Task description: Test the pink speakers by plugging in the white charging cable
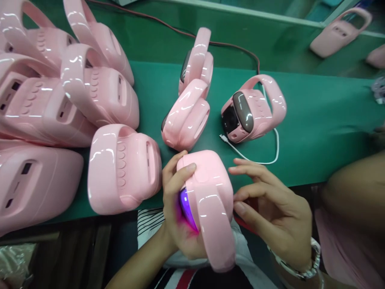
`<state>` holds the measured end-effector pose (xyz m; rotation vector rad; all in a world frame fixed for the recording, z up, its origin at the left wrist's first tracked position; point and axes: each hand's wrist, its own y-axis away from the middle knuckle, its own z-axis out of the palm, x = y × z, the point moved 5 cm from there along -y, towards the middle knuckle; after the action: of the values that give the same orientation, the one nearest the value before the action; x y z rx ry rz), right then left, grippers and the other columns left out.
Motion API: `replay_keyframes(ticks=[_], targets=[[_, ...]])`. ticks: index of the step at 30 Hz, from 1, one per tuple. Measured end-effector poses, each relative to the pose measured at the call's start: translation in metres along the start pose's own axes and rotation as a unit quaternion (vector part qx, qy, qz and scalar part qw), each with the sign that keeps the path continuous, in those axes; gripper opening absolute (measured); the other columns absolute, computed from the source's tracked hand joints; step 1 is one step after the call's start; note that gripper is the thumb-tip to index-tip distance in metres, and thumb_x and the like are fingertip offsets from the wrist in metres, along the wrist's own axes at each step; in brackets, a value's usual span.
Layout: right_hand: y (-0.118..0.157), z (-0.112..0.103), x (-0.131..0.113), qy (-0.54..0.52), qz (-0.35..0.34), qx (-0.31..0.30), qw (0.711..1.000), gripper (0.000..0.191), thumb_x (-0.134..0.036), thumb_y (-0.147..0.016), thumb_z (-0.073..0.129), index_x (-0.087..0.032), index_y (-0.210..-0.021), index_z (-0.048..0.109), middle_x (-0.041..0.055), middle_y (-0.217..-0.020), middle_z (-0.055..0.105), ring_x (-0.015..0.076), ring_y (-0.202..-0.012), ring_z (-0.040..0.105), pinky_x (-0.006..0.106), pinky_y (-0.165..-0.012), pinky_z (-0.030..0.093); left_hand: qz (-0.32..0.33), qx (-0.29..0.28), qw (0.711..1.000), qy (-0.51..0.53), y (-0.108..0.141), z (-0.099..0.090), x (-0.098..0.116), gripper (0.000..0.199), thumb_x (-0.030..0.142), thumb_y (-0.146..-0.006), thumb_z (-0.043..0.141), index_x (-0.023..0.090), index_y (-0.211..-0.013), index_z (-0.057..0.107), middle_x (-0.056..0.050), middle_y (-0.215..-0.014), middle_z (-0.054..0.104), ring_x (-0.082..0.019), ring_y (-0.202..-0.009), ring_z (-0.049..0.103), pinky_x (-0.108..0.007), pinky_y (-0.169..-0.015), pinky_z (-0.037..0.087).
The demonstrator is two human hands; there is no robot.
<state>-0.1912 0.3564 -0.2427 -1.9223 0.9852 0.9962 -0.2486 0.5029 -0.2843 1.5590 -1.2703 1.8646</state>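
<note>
Over my lap at the table's front edge, my left hand (177,212) holds a pink plastic device with a loop handle (213,176). The thumb lies on its end, and a violet light glows from its dark window beside the palm. Just right of the device is my right hand (270,208), its fingers bent and apart and the thumb and index tips close to the device's side. I see nothing held in it. Whether those tips touch the device I cannot tell. A bracelet (313,261) circles my right wrist.
Several like pink devices (120,168) crowd the left of the green table (319,120). Two more stand in the middle (186,120). Another (255,108), dark window showing, stands near a white cable (264,162). A dark red cord (168,24) runs behind. A person's arm (357,208) is at right.
</note>
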Motion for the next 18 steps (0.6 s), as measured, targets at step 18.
replay_keyframes(ticks=[18], targets=[[-0.03,-0.149,0.131,0.22,0.27,0.323,0.88,0.012,-0.03,-0.068,0.066,-0.018,-0.068,0.065,0.0108,-0.086,0.07,0.0298,-0.09,0.064,0.047,-0.087,0.048,-0.13,-0.279,0.95,-0.054,-0.046,0.037,0.0,0.049,0.039,-0.091,0.052,0.03,-0.138,0.039,0.003,-0.145,0.041,-0.019,-0.133,0.039,-0.03,-0.116,0.029]])
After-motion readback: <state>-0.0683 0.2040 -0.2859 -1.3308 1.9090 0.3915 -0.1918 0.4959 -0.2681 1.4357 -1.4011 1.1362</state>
